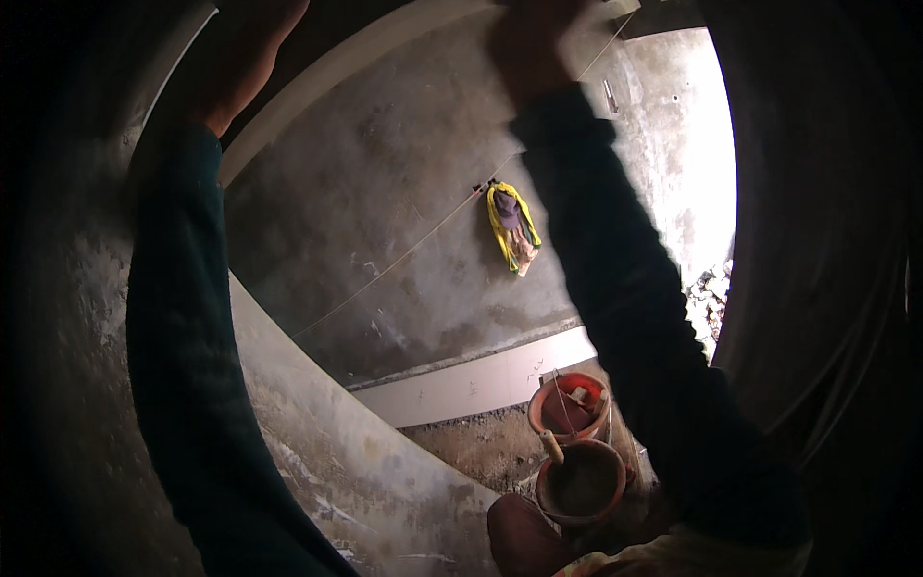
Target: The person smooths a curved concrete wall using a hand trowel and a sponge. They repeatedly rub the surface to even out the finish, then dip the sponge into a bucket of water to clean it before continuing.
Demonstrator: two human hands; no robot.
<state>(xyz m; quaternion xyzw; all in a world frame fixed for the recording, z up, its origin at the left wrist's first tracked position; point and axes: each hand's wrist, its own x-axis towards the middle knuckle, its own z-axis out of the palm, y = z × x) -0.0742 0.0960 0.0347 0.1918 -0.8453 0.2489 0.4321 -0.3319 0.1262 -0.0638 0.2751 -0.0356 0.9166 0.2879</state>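
Observation:
Both my arms, in dark teal sleeves, reach up toward the top of the view. My left hand (252, 60) is raised at the upper left by a pale slanted edge (385, 48); its fingers run out of the picture. My right hand (531, 40) is up at the top centre, dark and blurred, close to a thin string (423, 236) stretched across the grey plastered wall (385, 212). Whether either hand holds anything is not visible.
A yellow garment (511, 227) hangs on the wall. Below stand two orange buckets, one (569, 406) behind the other (583, 483), which holds grey mortar and a wooden handle. A white strip (481, 385) runs along the wall's foot. Rubble (711, 300) lies by the bright opening at right.

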